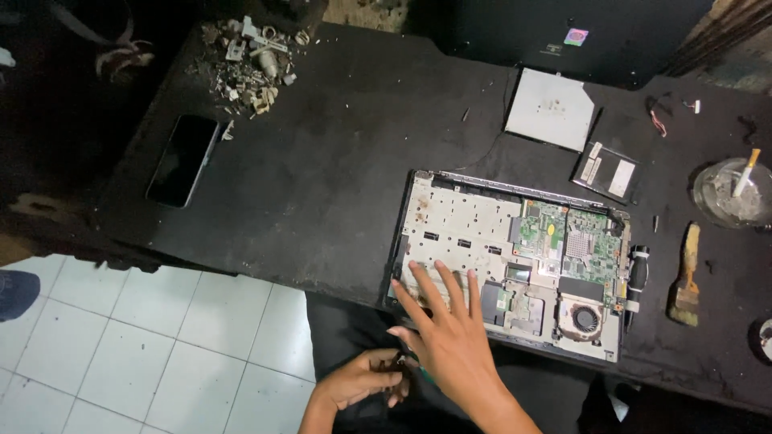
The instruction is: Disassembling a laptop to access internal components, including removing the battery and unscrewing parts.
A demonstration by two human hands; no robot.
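Opened laptop base (507, 257) lies at the near edge of the worktop (322, 161), at about 4 o'clock in the view. Cover already off: circuit board (567, 237), cooling fan (585, 317) and bare metal frame exposed. Board and fan are still seated in the shell, so stripping looks partway, by my reading.

Right hand (450, 337) rests on the near-left corner of the base, fingers spread flat, grip wide, holding nothing. Left hand (366, 378) sits below the worktop edge at 6 o'clock, fingers curled narrow around a small dark item; cannot tell what.

Outward: screwdriver (637, 273) just beside the base's right edge. Brush (686, 281) at 3 o'clock. Glass ashtray (732, 193) with a cigarette beyond it. Flat grey drive (551, 108) and small drive (607, 170) at 1 o'clock. Phone (182, 159) at 9 o'clock; heap of loose metal parts (249, 60) at 11 o'clock.
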